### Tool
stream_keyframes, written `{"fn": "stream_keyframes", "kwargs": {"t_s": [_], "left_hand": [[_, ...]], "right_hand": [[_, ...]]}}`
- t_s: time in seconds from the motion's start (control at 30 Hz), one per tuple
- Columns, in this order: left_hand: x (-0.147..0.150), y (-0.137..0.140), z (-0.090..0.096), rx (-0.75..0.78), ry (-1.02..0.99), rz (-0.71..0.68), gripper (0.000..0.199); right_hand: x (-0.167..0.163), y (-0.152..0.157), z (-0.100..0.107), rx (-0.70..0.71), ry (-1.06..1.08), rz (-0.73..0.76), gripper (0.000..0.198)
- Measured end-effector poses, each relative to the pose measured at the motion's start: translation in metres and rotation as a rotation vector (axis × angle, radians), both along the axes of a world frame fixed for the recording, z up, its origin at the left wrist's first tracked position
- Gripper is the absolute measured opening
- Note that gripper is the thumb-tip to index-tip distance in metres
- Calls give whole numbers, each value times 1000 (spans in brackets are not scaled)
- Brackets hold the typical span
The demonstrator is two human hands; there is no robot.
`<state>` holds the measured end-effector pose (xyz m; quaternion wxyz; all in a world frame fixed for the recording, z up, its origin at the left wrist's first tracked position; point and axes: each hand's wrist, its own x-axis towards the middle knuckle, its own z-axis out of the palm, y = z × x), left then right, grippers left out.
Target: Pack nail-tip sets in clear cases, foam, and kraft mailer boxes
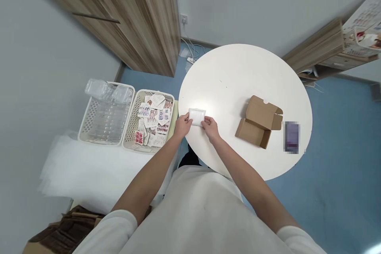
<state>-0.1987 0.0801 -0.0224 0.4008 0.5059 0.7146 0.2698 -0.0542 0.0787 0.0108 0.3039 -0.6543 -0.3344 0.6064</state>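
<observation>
Near the left edge of the round white table (238, 71) lies a small flat packet (197, 116) that looks wrapped in white foam sheet. My left hand (182, 125) grips its left end between thumb and fingers. At the right end, my right hand (210, 127) pinches the lower corner the same way. What the wrapping covers is hidden. Further right on the table stands an open brown cardboard box (256, 127) with its lid folded back; its visible interior holds nothing.
Left of the table, one white basket (133, 121) holds many printed cards, several with press-on nails. Another basket (85, 121) is stacked with clear plastic boxes. White foam sheets (89, 170) lie in front of them. A blurred dark object (292, 137) rests at the table's right.
</observation>
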Motion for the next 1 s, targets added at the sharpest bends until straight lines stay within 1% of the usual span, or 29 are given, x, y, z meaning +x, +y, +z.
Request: {"fn": "stream_keyframes", "kwargs": {"t_s": [0.17, 0.23, 0.3, 0.4, 0.53, 0.6, 0.67, 0.73, 0.83, 0.9, 1.0], "left_hand": [[19, -25, 5, -49, -51, -7, 44], [34, -33, 10, -40, -80, 8, 44], [51, -35, 18, -6, -115, 23, 43], [84, -27, 36, 67, -149, -8, 42], [139, -10, 59, 118, -157, -167, 40], [168, -5, 64, 111, -172, -220, 41], [194, -5, 64, 81, -190, -248, 46], [216, -9, 61, 43, -207, -289, 51], [236, -18, 56, 16, -211, -399, 48], [241, -25, 54, 26, -166, -463, 45], [240, -33, 56, 33, -40, -541, 37]], "right_hand": [[29, -20, -4, -56, -51, -4, 27], [44, -26, -1, -46, -63, 3, 27], [62, -29, 6, -6, -57, 3, 27], [94, -28, 20, 97, -47, -30, 28], [149, -27, 35, 236, -84, -104, 29], [178, -30, 38, 280, -143, -131, 29], [207, -34, 36, 289, -239, -141, 26], [231, -39, 30, 261, -347, -112, 22], [254, -45, 20, 212, -484, 2, 15], [260, -47, 15, 197, -568, 83, 13], [259, -49, 13, 187, -689, 207, 14]]}}
